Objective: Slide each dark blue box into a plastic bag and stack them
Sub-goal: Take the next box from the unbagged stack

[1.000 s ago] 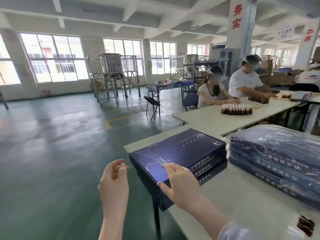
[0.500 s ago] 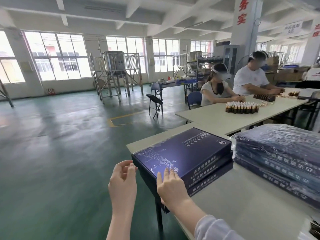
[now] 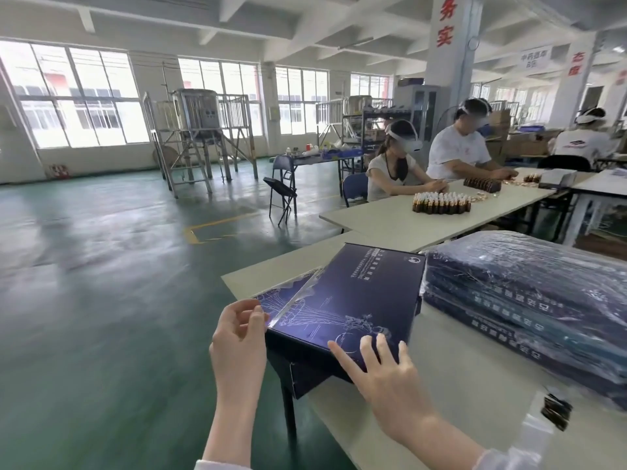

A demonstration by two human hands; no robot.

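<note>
Head: box (image 3: 356, 293) newly askew under bag (image 3: 286, 293)

Bagged stack (image 3: 529, 300) walls the box's (image 3: 356, 293) right; open floor (image 3: 118, 300) left.

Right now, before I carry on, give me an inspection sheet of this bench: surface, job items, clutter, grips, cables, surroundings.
Surface: pale table, flat top.
Job's things: top dark blue box lies askew on a lower box, both overhanging the table's left edge; clear plastic bag over the top box's left corner; stack of bagged boxes to the right.
Clutter: small dark item in clear wrap near the right.
Grips: left hand pinches the bag's edge; right hand rests with spread fingers on the top box.
Cables: nothing seen.
Surroundings: brown vials on the next table, seated workers, folding chair, steel tank.
</note>
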